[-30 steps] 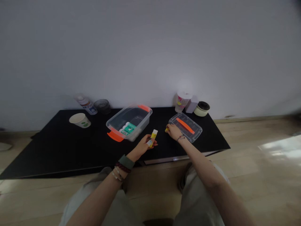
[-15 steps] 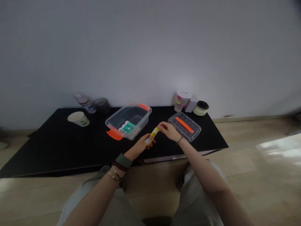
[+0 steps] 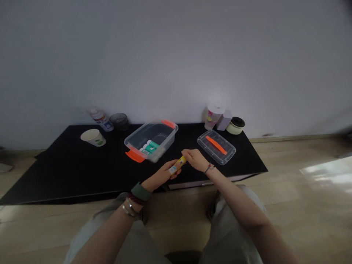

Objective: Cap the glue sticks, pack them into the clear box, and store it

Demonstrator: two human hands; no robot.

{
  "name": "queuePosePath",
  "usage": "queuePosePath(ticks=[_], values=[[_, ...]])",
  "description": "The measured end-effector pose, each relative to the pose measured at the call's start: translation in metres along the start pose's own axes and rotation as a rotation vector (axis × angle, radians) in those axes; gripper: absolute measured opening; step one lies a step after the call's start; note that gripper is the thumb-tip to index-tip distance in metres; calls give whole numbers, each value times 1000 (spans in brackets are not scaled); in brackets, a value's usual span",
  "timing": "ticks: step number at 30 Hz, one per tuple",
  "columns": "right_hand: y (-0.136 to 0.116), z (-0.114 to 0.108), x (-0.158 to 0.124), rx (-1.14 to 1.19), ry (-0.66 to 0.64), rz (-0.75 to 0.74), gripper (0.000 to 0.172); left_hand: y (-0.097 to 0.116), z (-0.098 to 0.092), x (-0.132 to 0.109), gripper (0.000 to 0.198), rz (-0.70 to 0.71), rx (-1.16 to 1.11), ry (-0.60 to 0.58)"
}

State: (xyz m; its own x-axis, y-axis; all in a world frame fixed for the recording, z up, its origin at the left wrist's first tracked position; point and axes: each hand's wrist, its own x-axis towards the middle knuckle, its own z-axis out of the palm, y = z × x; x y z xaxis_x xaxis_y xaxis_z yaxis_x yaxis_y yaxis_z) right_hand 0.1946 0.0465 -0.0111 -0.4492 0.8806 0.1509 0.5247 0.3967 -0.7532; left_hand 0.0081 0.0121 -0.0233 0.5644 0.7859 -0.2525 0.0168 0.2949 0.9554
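Observation:
My left hand (image 3: 164, 173) is closed around a yellow glue stick (image 3: 178, 164), held tilted above the front edge of the black table (image 3: 68, 172). My right hand (image 3: 194, 159) is closed over the stick's upper end, so the cap is hidden under its fingers. Behind the hands stands a clear plastic box (image 3: 151, 140) with orange latches. Green and white glue sticks (image 3: 148, 148) lie inside it. The box's clear lid (image 3: 216, 146), with an orange handle, lies flat on the table to the right.
A paper cup (image 3: 93, 137), a spray bottle (image 3: 99, 118) and a dark round container (image 3: 119, 121) stand at the back left. A plastic cup (image 3: 212, 116), a small white box (image 3: 224, 120) and a cream jar (image 3: 235, 126) stand at the back right. Wooden floor surrounds the table.
My right hand left the table beside the lid with a yellow cap and came to the glue stick's top. Both hands drew nearer to me with the stick.

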Motion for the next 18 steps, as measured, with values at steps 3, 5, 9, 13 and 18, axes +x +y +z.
queuePosePath(ticks=[3, 5, 9, 13, 18], values=[[2, 4, 2, -126, 29, 15, 43, -3, 2, 0, 48, 74, 129, 54], [4, 7, 3, -219, 43, 41, 44, -6, 1, 2, 39, 135, 279, 115], [4, 10, 7, -389, 36, 134, 44, -5, 2, 4, 27, 208, 678, 256], [4, 11, 9, -424, 48, 200, 45, -1, 10, 2, 34, 146, 953, 352], [6, 10, 10, -154, 98, 111, 51, 7, 7, 2, 30, 163, 770, 260]])
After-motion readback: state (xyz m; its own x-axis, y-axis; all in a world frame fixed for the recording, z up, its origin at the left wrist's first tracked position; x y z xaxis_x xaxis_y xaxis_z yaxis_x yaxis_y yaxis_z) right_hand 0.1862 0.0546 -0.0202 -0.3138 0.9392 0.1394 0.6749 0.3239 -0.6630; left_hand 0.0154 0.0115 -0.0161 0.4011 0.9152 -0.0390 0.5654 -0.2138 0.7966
